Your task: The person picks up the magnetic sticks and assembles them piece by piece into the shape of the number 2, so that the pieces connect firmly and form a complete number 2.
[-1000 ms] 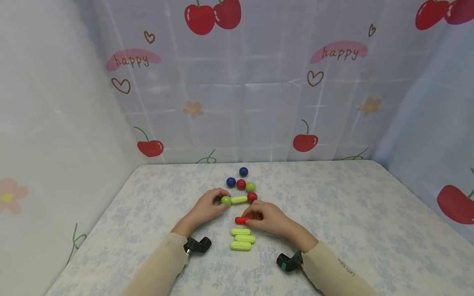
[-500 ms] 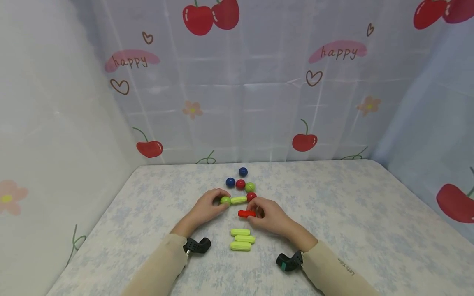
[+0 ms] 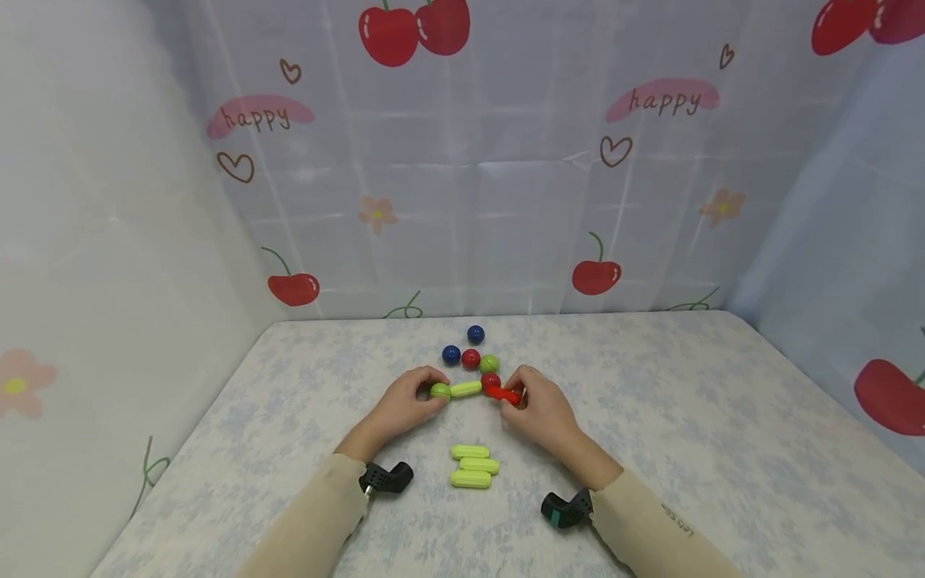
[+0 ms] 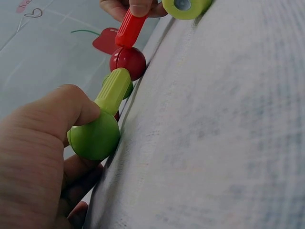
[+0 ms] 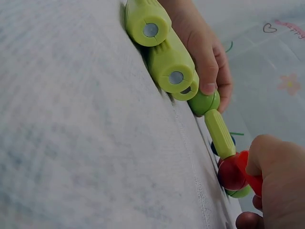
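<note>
Left wrist view alone, red stick (image 4: 131, 28) apparently touching red ball (image 4: 127, 61)

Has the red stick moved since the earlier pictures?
Yes. The red stick went away from the green sticks, up to the red ball.

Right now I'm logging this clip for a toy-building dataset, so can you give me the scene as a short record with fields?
left hand: pinches the green ball at the chain's end
right hand: pinches the red rod against the red ball
chain: green ball, green rod, red ball, red rod
spare rods: three green rods lie near the wrists
loose balls: two blue, one red, one green, beyond the chain
surface: pale patterned table
</note>
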A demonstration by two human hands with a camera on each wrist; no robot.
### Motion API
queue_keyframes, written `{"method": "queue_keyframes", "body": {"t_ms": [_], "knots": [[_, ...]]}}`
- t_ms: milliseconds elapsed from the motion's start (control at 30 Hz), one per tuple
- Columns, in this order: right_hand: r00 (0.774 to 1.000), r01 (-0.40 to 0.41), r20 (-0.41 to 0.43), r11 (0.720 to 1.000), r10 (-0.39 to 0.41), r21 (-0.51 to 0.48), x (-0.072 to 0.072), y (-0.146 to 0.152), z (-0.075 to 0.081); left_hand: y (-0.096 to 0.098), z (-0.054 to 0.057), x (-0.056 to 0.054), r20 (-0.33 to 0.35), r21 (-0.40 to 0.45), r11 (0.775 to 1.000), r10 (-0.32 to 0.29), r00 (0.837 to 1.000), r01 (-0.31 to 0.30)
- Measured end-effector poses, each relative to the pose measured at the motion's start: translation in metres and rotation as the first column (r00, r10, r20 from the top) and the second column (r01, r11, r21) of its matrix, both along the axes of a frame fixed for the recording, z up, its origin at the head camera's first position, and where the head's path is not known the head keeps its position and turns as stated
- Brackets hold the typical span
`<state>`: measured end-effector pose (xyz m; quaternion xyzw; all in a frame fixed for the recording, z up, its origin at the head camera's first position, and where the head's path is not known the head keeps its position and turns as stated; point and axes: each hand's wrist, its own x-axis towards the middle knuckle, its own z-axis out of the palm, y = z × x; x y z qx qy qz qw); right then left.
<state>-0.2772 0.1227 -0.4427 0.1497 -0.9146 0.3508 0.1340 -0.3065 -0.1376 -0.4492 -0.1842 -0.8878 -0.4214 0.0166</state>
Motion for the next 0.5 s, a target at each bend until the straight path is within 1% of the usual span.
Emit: {"method": "queue_keyframes", "body": {"t_ms": [133, 200, 333, 500], "knots": [[0.997, 0.071, 0.009, 0.997, -0.072, 0.006, -0.0011, -0.0001, 0.0010, 0.0002, 0.0003, -0.0003, 0.000, 0.001, 1.000, 0.003, 1.000, -0.003], [0.996, 0.092, 0.009, 0.996, -0.092, 0.002, -0.0012, 0.0002, 0.0014, 0.0004, 0.0005, -0.0003, 0.000, 0.001, 1.000, 0.003, 1.000, -0.003], [0.994, 0.106, 0.010, 0.994, -0.106, -0.003, -0.0015, 0.0012, 0.0017, 0.0006, 0.0009, -0.0001, 0.001, 0.003, 1.000, -0.002, 1.000, 0.002], [0.996, 0.091, 0.011, 0.996, -0.091, -0.011, -0.0009, 0.0025, 0.0019, 0.0010, 0.0002, 0.0003, -0.007, -0.002, 1.000, -0.002, 1.000, 0.002]]}}
